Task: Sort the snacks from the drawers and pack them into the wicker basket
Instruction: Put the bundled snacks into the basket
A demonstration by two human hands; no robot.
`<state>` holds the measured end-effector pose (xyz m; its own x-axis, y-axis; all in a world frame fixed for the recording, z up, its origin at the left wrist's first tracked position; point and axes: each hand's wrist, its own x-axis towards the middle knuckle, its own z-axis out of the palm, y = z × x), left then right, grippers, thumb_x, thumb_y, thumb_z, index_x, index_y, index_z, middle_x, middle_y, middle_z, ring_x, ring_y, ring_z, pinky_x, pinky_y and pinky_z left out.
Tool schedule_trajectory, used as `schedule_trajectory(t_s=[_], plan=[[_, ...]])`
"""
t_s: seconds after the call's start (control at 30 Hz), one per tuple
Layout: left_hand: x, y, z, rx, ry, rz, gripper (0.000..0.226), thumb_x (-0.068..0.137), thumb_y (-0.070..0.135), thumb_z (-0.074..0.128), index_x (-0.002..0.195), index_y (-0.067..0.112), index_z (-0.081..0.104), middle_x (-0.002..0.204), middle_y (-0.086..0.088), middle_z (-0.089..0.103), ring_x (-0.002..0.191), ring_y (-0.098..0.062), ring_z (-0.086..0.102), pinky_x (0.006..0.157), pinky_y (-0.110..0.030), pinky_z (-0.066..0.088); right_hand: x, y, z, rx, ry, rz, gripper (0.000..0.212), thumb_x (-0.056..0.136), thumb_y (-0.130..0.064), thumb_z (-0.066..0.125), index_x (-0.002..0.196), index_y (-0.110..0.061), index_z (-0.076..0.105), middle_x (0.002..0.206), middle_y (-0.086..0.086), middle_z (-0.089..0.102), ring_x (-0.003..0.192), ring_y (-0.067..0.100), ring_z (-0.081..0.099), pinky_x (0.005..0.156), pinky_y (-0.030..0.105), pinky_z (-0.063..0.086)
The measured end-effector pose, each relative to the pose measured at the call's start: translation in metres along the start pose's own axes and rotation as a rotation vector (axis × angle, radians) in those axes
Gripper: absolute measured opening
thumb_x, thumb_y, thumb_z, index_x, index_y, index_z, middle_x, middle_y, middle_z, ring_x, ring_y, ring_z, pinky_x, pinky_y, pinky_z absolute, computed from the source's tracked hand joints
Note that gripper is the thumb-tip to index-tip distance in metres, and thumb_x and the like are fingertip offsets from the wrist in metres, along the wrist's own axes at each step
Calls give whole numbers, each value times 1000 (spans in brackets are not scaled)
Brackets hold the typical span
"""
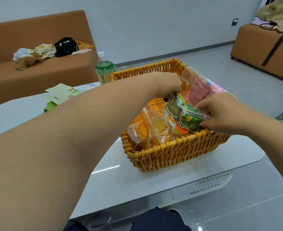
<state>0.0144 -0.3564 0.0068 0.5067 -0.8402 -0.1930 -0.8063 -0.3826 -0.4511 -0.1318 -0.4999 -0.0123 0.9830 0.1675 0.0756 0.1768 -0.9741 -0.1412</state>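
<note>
We reach both hands into the wicker basket on the white table. Our right hand pinches a green snack packet at its crinkled edge. Our left hand goes deep among the packets; we cannot tell if it holds something. The packets look light, soft and slippery, so we judge the sealed edges give the best hold. The orange cake packets lie at the near side.

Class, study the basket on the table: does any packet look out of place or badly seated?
Yes. The pink packet leans over the wicker basket far right rim instead of lying inside, unlike the orange packets lying within it.
</note>
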Motion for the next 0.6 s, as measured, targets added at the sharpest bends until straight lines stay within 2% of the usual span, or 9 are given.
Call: schedule_trajectory(t_s=[0.07, 0.13, 0.2, 0.23, 0.27, 0.3, 0.37, 0.47, 0.6], plan=[[-2, 2, -1, -26, 8, -19, 10, 93, 12, 62, 100, 4, 63, 69, 6, 34, 83, -22, 48, 68, -31, 38, 1, -3, -2, -35, -24, 8, 26, 72, -12, 72, 95, 0, 69, 88, 19, 68, 77, 29, 62, 65, 40, 51], [-4, 2, -3, -58, 24, -38, 11, 94, 14, 62, 102, 6, 63, 73, 3, 44, 85, -21, 52, 68, -31, 40, 3, -5, -5, -85, -48, 34, 25, 73, -12, 70, 96, -3, 70, 89, 16, 68, 77, 26, 61, 66, 38, 52], [-7, 1, -4, -99, 28, -73, 22, 93, 20, 64, 113, 11, 62, 95, -3, 61, 91, -20, 53, 68, -31, 43, 3, -10, -9, -152, -89, 69, 20, 76, -14, 67, 94, -6, 69, 87, 11, 67, 76, 22, 59, 66, 36, 54], [-8, 0, -4, -137, 28, -89, 34, 91, 21, 66, 123, 15, 59, 110, -4, 63, 98, -20, 55, 72, -30, 44, 2, -13, -12, -182, -110, 91, 14, 77, -17, 66, 88, -7, 68, 81, 8, 65, 70, 19, 57, 61, 34, 53], [-9, -2, -4, -196, 15, -100, 50, 88, 21, 70, 135, 19, 52, 124, -4, 61, 109, -21, 54, 78, -30, 45, 1, -16, -16, -200, -120, 109, 12, 79, -21, 66, 80, -9, 64, 73, 6, 61, 63, 17, 53, 54, 31, 48], [-12, -3, -5, -266, -4, -106, 66, 84, 19, 74, 143, 22, 44, 135, -3, 55, 120, -23, 51, 86, -32, 45, 1, -19, -19, -202, -119, 131, 19, 80, -27, 66, 73, -11, 59, 66, 4, 56, 58, 15, 49, 50, 29, 43], [-17, -2, -11, -350, -25, -97, 81, 80, 18, 79, 149, 25, 35, 147, -1, 46, 132, -23, 43, 101, -36, 41, 5, -26, -23, -176, -72, 169, 35, 80, -40, 68, 64, -13, 51, 59, 2, 50, 53, 13, 44, 49, 28, 38], [-21, 0, -19, -361, -9, -72, 70, 82, 21, 77, 144, 26, 44, 144, 1, 49, 131, -21, 44, 103, -33, 37, 19, -35, -15, -83, 31, 202, 46, 78, -46, 69, 60, -15, 40, 58, 2, 47, 52, 14, 44, 49, 29, 37], [-20, 6, -18, -357, 56, -64, 45, 86, 24, 73, 129, 22, 60, 123, 4, 62, 114, -18, 56, 85, -26, 41, 32, -41, -4, -6, 57, 245, 47, 79, -39, 69, 59, -16, 33, 61, 4, 43, 59, 22, 48, 54, 32, 40]])
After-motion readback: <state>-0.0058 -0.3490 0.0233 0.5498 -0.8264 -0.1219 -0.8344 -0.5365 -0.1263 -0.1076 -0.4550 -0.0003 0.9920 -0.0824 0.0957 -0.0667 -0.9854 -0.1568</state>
